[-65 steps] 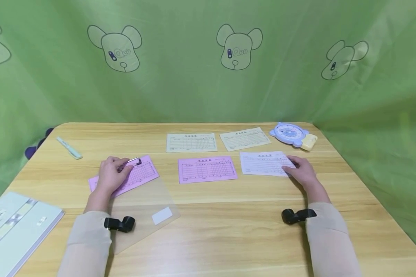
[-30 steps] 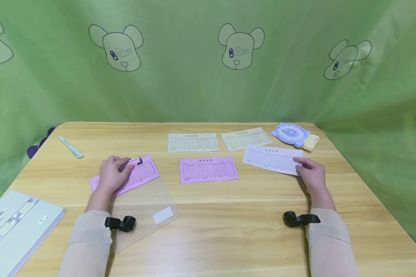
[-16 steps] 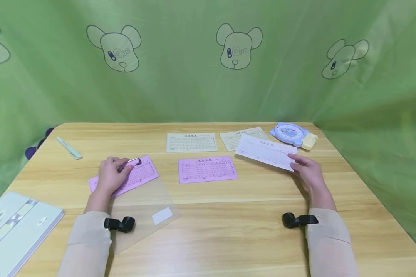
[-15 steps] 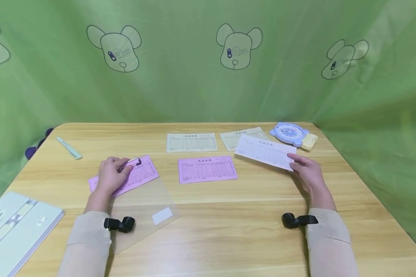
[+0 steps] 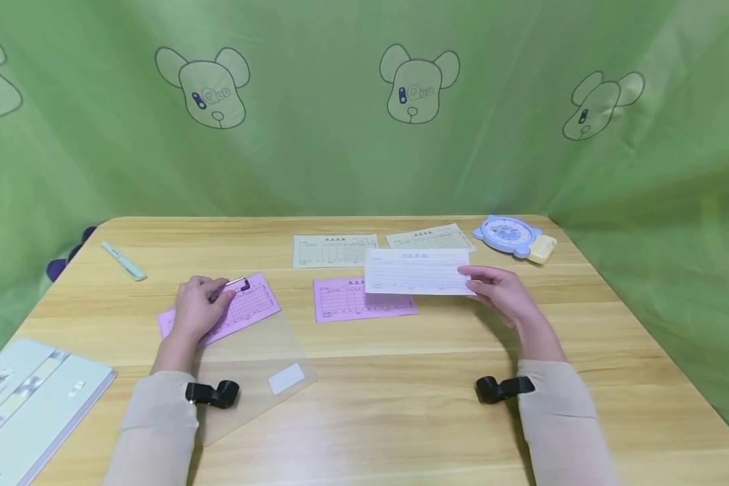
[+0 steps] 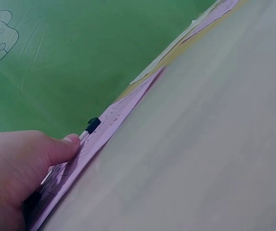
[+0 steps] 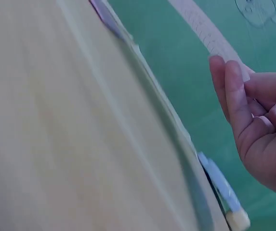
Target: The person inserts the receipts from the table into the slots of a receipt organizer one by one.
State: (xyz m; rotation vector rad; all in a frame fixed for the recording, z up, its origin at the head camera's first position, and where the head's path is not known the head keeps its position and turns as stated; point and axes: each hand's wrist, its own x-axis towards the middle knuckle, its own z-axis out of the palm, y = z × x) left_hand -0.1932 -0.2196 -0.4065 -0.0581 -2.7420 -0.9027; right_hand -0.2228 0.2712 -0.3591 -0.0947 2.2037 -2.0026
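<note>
White paper, its right edge pinched in the right hand, hung over the central purple slip; at left, the left hand gripped the metal clip of the clear clipboard.

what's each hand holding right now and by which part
Right hand: the white slip, pinched by its right end. Left hand: the metal clip on the leftmost pink slip, held short of the clip's right end.

A: Which objects lie left?
B: Far, a slim mint-green implement; near, a pale book, partly shown.
A: And far right?
B: A blue-rimmed dial, a cream block beside it; behind, a green curtain bearing outlined animal heads.
</note>
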